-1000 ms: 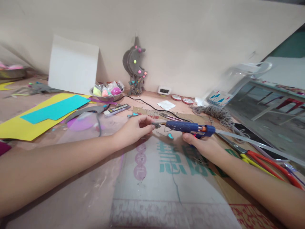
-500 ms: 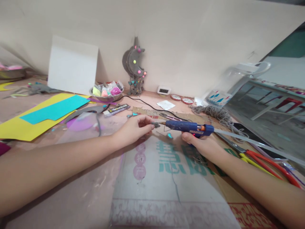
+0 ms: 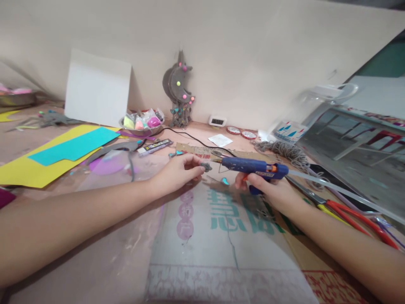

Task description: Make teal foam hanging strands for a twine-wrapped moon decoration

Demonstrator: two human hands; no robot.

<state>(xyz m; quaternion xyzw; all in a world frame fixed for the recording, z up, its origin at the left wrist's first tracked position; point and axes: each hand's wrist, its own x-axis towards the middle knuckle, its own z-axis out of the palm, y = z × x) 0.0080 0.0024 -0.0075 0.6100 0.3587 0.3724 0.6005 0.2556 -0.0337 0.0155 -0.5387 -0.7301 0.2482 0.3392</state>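
My right hand (image 3: 268, 192) grips a blue hot glue gun (image 3: 253, 166) with a clear glue stick (image 3: 341, 193) trailing to the right. Its nozzle points left, a short gap from a small grey piece (image 3: 206, 167) pinched in the fingertips of my left hand (image 3: 179, 172). Both hands hover low over a sheet of cardboard (image 3: 221, 236) with green print. A tiny teal heart-shaped piece (image 3: 225, 181) lies on the cardboard between them.
Yellow (image 3: 28, 169) and teal foam sheets (image 3: 72, 145) lie at left. A bowl of coloured bits (image 3: 142, 122), a grey moon ornament (image 3: 179, 90) and a white board (image 3: 96, 86) stand by the wall. Grey yarn (image 3: 284, 152) and red-handled scissors (image 3: 344, 213) lie at right.
My right hand has lifted the glue gun slightly and drawn its nozzle a little to the right, away from the grey piece. My left hand has hardly moved.
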